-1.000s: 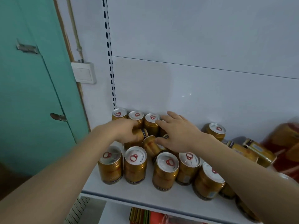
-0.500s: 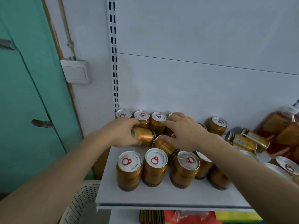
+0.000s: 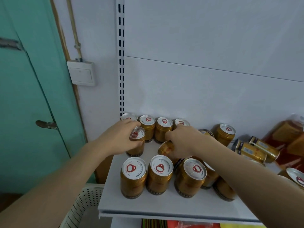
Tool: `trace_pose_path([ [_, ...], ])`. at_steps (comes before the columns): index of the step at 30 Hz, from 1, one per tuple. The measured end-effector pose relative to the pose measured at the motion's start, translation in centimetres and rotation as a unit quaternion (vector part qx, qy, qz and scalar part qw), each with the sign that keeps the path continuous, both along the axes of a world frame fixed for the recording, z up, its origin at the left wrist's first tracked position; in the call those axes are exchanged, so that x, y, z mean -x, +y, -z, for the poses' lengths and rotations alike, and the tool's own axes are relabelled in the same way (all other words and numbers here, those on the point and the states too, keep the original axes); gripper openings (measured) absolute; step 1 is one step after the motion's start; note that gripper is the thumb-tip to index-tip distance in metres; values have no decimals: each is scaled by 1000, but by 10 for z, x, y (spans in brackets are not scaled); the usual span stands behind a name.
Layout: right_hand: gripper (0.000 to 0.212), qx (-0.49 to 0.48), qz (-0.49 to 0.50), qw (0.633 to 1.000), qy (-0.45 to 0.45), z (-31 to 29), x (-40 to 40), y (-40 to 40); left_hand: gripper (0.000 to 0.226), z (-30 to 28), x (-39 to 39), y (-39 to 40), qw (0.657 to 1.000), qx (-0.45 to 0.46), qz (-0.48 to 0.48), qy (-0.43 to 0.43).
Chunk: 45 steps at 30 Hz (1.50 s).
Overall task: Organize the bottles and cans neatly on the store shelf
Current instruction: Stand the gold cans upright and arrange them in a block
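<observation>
Gold cans with silver pull-tab lids crowd the left end of a white shelf (image 3: 164,206). A back row (image 3: 163,127) stands upright against the wall, and a front row (image 3: 160,174) stands near the shelf edge. My left hand (image 3: 118,139) is wrapped around an upright can (image 3: 137,140) in the second row, at the left. My right hand (image 3: 184,142) grips a tilted can (image 3: 165,148) lying on its side in the middle. Two more cans (image 3: 251,149) lie on their sides to the right.
Amber bottles in plastic wrap (image 3: 289,139) lie at the far right of the shelf. A white perforated basket (image 3: 83,204) stands below the shelf's left corner. A teal door (image 3: 24,104) and a wall switch (image 3: 81,73) are to the left. Colourful packets show on the shelf below.
My left hand has turned its can from lying on its side to upright in the second row. My right hand still holds the tilted can. The camera moved closer and rightward.
</observation>
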State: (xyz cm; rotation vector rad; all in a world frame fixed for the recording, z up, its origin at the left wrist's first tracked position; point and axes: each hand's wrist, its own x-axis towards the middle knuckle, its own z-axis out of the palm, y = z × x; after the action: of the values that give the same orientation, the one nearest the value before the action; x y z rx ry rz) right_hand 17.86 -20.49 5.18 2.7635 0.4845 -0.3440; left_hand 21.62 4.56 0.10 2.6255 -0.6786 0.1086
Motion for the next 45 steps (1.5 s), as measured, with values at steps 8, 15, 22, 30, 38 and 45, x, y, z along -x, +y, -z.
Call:
trace_pose_path([
  [8,53,-75,-53,996,5,10,-7,4,81,3,9,-1,999,30,-23,5],
  [15,46,-64,-47,997,22,10,-18,18,83,2,12,-2,999,22,-42,6],
  [22,43,-215,-4,971,-100,5,-13,2,77,-4,19,10,998,47,-51,-11],
  [30,39,-213,-11,972,-97,11,-16,8,85,3,18,16,997,49,-57,-2],
  [38,46,-199,-43,971,-124,12,-11,23,84,0,16,17,998,13,-57,5],
  [45,50,-178,57,973,-137,-13,4,-57,67,-35,24,-35,996,-21,-7,-90],
])
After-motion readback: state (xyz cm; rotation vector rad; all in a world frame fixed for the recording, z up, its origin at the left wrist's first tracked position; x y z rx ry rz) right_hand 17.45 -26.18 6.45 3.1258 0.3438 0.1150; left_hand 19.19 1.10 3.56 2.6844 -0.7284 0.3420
